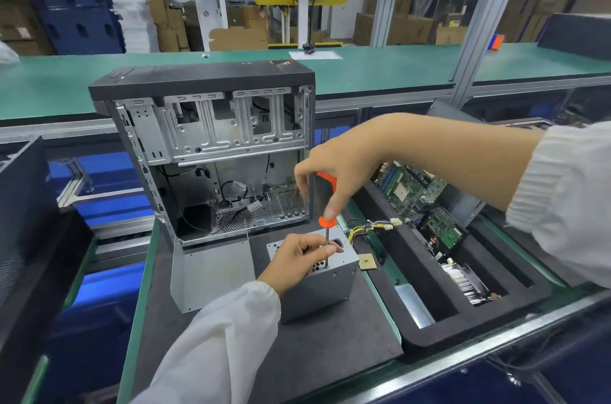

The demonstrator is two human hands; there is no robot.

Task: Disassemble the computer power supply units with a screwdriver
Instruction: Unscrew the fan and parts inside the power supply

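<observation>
On the power supply unit (319,274), the left hand (299,260) apparently pinches the screwdriver (326,225) shaft while the right hand (344,169) grips its handle.

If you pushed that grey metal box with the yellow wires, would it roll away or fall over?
Probably neither. The power supply unit is a flat-sided box sitting on the dark mat, so it would likely slide, not roll. It looks like stiff sheet metal, probably heavy for its size. Its yellow wires look floppy and would likely trail behind.
</observation>
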